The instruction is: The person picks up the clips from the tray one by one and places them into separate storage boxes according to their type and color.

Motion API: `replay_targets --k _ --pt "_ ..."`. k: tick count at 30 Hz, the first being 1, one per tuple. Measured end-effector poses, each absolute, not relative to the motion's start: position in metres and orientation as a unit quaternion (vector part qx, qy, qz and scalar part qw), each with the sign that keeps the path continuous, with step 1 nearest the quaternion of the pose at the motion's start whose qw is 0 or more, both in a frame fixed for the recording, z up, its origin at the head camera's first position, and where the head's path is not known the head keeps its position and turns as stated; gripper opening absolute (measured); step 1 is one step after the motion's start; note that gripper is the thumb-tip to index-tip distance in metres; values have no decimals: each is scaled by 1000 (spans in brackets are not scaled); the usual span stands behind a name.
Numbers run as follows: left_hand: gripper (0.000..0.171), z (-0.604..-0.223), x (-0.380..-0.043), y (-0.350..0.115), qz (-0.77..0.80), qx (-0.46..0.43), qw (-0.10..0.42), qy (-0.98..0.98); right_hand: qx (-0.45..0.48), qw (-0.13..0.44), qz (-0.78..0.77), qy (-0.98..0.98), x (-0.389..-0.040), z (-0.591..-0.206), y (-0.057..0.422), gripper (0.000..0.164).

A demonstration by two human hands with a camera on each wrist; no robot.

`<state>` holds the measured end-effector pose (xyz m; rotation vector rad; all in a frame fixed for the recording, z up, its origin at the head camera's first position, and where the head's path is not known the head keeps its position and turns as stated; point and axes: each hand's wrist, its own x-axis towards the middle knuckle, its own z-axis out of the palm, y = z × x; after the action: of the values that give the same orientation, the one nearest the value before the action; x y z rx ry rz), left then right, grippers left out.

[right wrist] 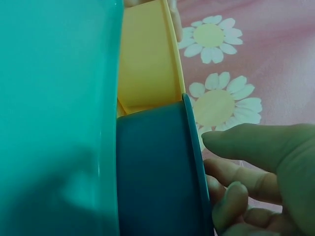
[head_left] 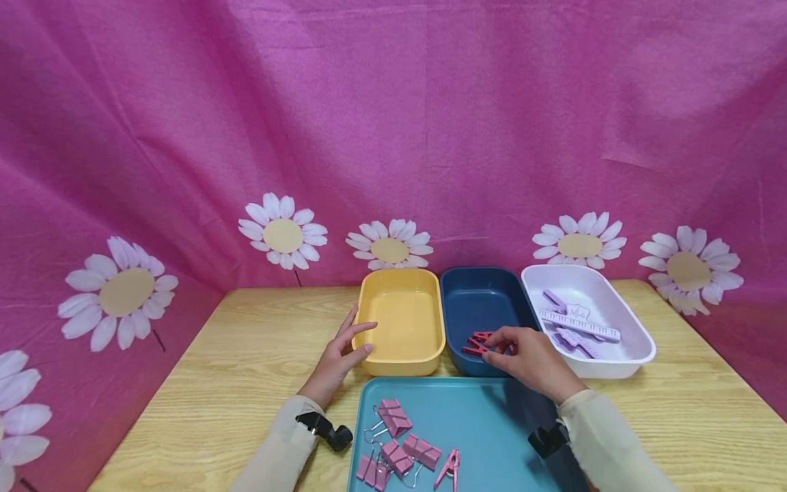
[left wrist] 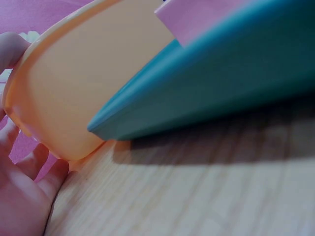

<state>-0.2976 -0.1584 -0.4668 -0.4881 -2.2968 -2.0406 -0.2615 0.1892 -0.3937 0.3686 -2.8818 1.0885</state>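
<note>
My right hand (head_left: 529,359) reaches over the navy blue bin (head_left: 482,290), thumb and fingers slightly bent and apart. Red clothespins (head_left: 475,347) lie in that bin just below its fingertips, partly hidden by the hand. In the right wrist view, nothing shows between the thumb and fingers above the bin's rim. My left hand (head_left: 338,355) rests at the left rim of the yellow bin (head_left: 402,314), fingers loosely spread, with one finger over the rim. On the teal tray (head_left: 473,410) sit several pink binder clips (head_left: 394,418) and one pink clothespin (head_left: 449,470).
To the right of the navy bin stands a white bin (head_left: 636,335) with purple clips (head_left: 578,342) in it. The three bins stand side by side behind the tray on a wooden table (head_left: 246,383). A magenta cloth with daisies (head_left: 393,137) hangs behind.
</note>
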Motion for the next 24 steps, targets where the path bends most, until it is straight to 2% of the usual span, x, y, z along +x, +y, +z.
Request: replay_targets --k 18,24 --pt "38 -466 -297 -158 -651 -157 17 -742 133 26 350 -927 -261 -392 190 27" --pt "39 -463 -297 -158 -656 -151 4 -740 148 32 353 -923 -257 -389 188 26"
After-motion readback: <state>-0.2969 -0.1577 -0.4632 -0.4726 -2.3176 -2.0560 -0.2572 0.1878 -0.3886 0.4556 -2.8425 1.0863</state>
